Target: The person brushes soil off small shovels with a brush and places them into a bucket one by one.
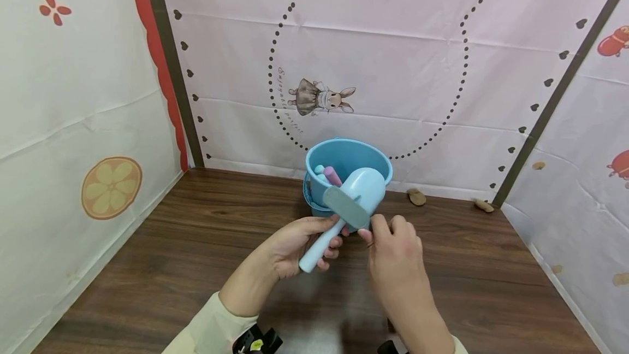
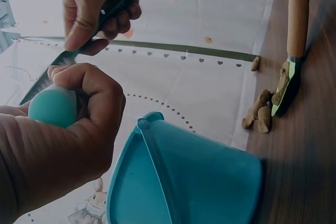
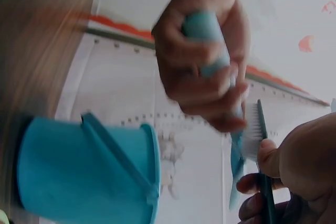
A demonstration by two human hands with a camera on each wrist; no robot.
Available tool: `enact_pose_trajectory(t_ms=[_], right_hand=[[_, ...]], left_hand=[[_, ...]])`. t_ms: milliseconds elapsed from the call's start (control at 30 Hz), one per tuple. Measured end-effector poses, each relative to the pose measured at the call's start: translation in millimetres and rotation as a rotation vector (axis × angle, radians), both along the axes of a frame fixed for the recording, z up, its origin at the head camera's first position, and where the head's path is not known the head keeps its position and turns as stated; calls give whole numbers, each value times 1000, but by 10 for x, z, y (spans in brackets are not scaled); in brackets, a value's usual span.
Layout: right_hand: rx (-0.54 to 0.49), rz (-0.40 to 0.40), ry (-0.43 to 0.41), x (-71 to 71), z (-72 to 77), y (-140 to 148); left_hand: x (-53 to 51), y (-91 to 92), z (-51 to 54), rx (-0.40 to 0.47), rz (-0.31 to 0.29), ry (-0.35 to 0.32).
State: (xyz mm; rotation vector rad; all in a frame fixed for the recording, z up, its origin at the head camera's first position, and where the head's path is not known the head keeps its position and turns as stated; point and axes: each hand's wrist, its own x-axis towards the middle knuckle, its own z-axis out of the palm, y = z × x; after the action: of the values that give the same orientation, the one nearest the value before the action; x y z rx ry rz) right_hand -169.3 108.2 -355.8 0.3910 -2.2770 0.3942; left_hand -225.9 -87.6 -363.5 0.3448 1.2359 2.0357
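Note:
My left hand (image 1: 300, 245) grips the handle of a light blue toy shovel (image 1: 368, 187), its rounded blade pointing up and away. My right hand (image 1: 398, 258) pinches one end of a brush (image 1: 346, 207) with a flat grey-blue back. In the right wrist view its white bristles (image 3: 253, 132) face the shovel and appear to touch it. The rounded end of the shovel handle (image 2: 52, 107) pokes out of my left fist in the left wrist view. Just behind the shovel stands a blue bucket (image 1: 344, 146), with a purple handle (image 1: 332, 176) and light blue pieces inside.
Brown lumps (image 1: 416, 196) lie by the back wall, right of the bucket. A wooden-handled trowel (image 2: 297, 22) rests on the wood-grain table (image 1: 196, 234) beside several lumps, seen in the left wrist view. Printed cloth walls (image 1: 368, 59) enclose the table's back and sides.

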Motion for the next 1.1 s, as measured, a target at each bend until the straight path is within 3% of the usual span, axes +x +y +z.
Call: enact_pose_trajectory(t_ms=[133, 367, 500, 733, 833, 1100], right_hand=[[-66, -85, 0, -91, 33, 165], [-174, -224, -76, -201, 85, 496], [-157, -196, -59, -143, 117, 411], [-2, -2, -29, 24, 19, 21], [-18, -26, -40, -3, 11, 36], [-172, -210, -89, -197, 82, 423]], left_hand=[[-9, 0, -1, -32, -18, 30], [-3, 13, -15, -77, -67, 62], [-1, 16, -13, -79, -40, 61], [-4, -15, 1, -82, 20, 68], [-9, -18, 10, -88, 10, 66], [-22, -24, 19, -110, -4, 69]])
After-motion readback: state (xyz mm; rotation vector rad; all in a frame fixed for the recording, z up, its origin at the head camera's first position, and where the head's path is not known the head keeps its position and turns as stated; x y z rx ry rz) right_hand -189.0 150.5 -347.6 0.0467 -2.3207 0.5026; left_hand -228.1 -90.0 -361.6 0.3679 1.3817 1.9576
